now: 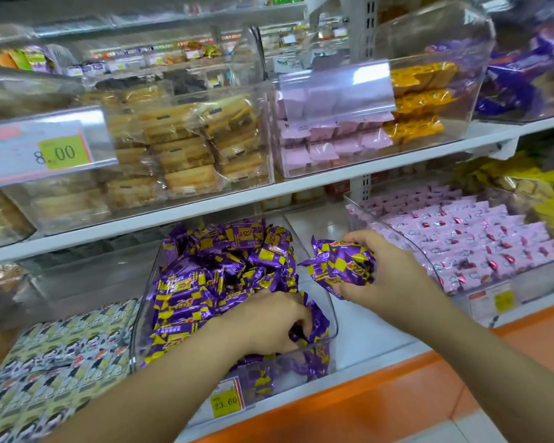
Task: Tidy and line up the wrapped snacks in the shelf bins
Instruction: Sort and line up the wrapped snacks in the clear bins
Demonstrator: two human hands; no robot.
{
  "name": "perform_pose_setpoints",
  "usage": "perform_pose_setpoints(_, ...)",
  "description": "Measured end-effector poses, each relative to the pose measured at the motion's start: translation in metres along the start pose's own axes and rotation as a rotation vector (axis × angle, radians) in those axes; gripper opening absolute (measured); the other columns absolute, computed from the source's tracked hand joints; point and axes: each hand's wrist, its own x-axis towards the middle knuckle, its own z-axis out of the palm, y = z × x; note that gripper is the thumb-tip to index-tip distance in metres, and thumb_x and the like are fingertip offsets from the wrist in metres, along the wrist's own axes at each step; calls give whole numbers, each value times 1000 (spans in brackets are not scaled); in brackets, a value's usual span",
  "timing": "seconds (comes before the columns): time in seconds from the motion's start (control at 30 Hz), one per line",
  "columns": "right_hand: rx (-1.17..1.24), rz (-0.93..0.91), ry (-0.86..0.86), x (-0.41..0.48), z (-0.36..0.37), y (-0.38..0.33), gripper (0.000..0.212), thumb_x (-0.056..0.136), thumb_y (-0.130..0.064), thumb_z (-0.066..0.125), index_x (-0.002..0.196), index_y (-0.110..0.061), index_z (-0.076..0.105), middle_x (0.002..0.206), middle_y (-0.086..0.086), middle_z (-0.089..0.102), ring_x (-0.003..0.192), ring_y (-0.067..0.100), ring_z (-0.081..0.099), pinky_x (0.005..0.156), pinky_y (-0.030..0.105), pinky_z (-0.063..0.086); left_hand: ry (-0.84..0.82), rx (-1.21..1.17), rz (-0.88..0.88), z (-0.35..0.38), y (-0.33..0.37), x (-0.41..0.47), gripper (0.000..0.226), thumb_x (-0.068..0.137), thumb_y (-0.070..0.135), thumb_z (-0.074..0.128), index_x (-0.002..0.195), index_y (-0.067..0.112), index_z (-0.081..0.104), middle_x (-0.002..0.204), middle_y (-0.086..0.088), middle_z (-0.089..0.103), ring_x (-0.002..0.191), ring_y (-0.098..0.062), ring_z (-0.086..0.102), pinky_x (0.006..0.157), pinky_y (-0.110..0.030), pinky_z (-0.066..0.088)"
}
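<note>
A clear plastic bin (332, 318) on the lower shelf holds a loose heap of purple-and-yellow wrapped snacks (211, 276). My left hand (269, 324) reaches down into the bin's front right corner, its fingers curled around purple wrappers there. Just right of the bin, above the white shelf, my right hand (387, 270) grips a bunch of the same purple snacks (339, 266).
A bin of neatly rowed pink snacks (467, 238) stands to the right. Packs with a black-and-white pattern (61, 353) lie to the left. On the upper shelf are bins of wrapped cakes (186, 148) and pink and orange packs (333, 139). An orange shelf edge (381, 398) runs along the front.
</note>
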Motion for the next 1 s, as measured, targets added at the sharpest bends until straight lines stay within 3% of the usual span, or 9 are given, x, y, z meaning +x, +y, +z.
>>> perform_pose_setpoints(0.13,27,12,6,2,0,3,49,66,-21,81,99,-38,48,80,-21,63,73,-9,59,59,7,43,-15,20,47,2,5,2,20,84,26,62,104,25,66,108,6,63,100,-15,56,82,-26,32)
perform_pose_setpoints(0.23,25,16,13,3,-1,4,49,65,-23,81,96,-40,48,80,-20,63,72,-8,59,59,8,43,-14,-101,-4,-2,-2,0,15,80,19,61,94,22,66,92,4,66,80,-13,56,76,-28,46)
perform_pose_setpoints(0.33,11,19,9,2,-1,4,48,66,-25,81,92,-44,46,82,-19,63,73,-5,61,65,15,47,76,-242,-90,-19,-9,-10,10,82,15,61,90,20,62,73,6,60,62,-5,52,65,-25,48)
perform_pose_setpoints(0.47,-11,24,8,2,-2,5,51,66,-26,81,99,-43,46,86,-17,63,79,6,64,74,29,51,281,-492,-234,-38,-20,-28,10,85,10,61,85,18,55,68,-4,69,43,0,52,47,-15,39)
perform_pose_setpoints(0.57,-2,17,9,2,-2,4,51,66,-25,81,101,-40,47,85,-16,64,77,2,63,73,26,52,501,-495,-345,-42,-27,-36,17,84,8,61,80,21,51,63,0,67,54,-10,61,52,-22,45)
perform_pose_setpoints(0.7,27,1,-6,1,0,0,46,66,-23,81,91,-43,48,83,-14,66,71,-4,62,66,16,49,703,-280,-386,-39,-31,-42,27,79,9,64,74,28,45,76,11,50,66,-12,58,66,-36,49)
perform_pose_setpoints(0.83,26,0,-5,0,2,-1,46,67,-22,81,89,-44,47,83,-13,67,73,-1,64,69,20,51,786,-132,-437,-36,-37,-52,23,77,12,65,77,26,46,82,9,55,69,-13,56,60,-31,41)
perform_pose_setpoints(0.93,18,3,-6,0,2,-1,47,68,-22,81,93,-41,48,83,-15,66,73,-3,63,67,16,49,694,225,-386,-34,-44,-55,27,65,13,77,75,23,53,78,8,62,69,-21,60,61,-30,40)
perform_pose_setpoints(1.0,21,9,-5,1,3,-1,48,67,-21,81,97,-40,48,85,-13,67,76,1,65,70,20,51,423,330,-406,-33,-43,-55,21,74,20,70,88,27,55,94,10,61,95,-18,56,86,-36,39)
